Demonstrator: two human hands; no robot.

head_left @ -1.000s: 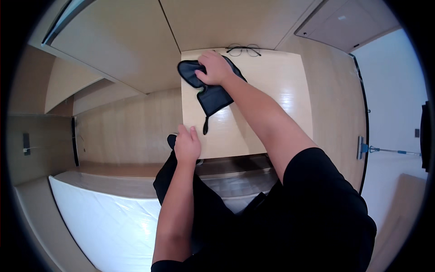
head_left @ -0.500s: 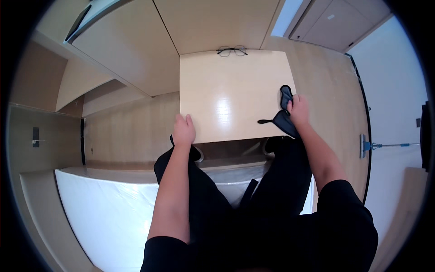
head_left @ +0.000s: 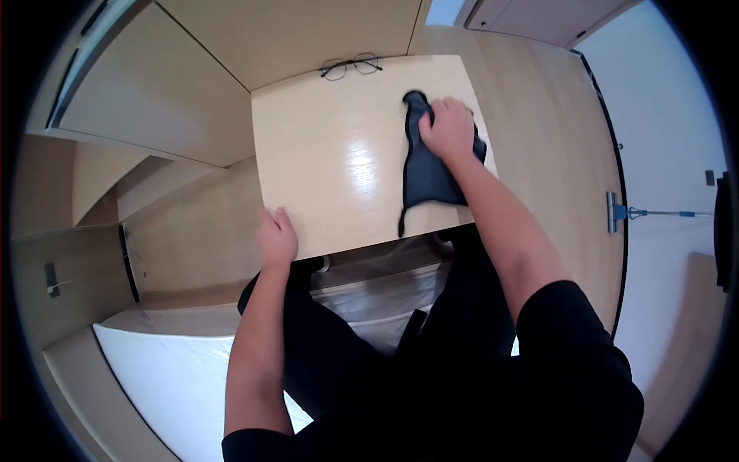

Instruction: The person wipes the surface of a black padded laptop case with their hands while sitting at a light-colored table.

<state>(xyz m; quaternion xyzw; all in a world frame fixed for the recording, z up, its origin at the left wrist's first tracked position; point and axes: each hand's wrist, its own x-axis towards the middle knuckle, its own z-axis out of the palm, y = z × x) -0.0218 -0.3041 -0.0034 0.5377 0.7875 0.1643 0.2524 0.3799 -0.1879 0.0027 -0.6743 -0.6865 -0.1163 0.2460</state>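
Observation:
A dark, soft fabric pouch (head_left: 435, 181) with a thin cord-like tail lies spread over the right side of the pale wooden tabletop (head_left: 323, 154). My right hand (head_left: 450, 131) is closed over its upper part, thumb to the left; the fabric under the palm is hidden and slightly blurred. At the tabletop's near left corner, my left hand (head_left: 277, 239) holds the edge, with two digits showing and the other fingers hidden. A pair of thin-framed eyeglasses (head_left: 351, 67) rests at the far edge, apart from both hands.
Wooden cabinet panels (head_left: 308, 35) stand directly behind the tabletop. White plastic-like covering (head_left: 165, 377) spreads over the seat around my legs. To the right, a blue-grey mop (head_left: 613, 212) leans near the white wall (head_left: 662, 146), past a strip of wooden floor (head_left: 531, 146).
My right hand has moved away from me and left on the tabletop, and the pouch now lies more spread out. My left hand stays at the corner; the whole view has shifted.

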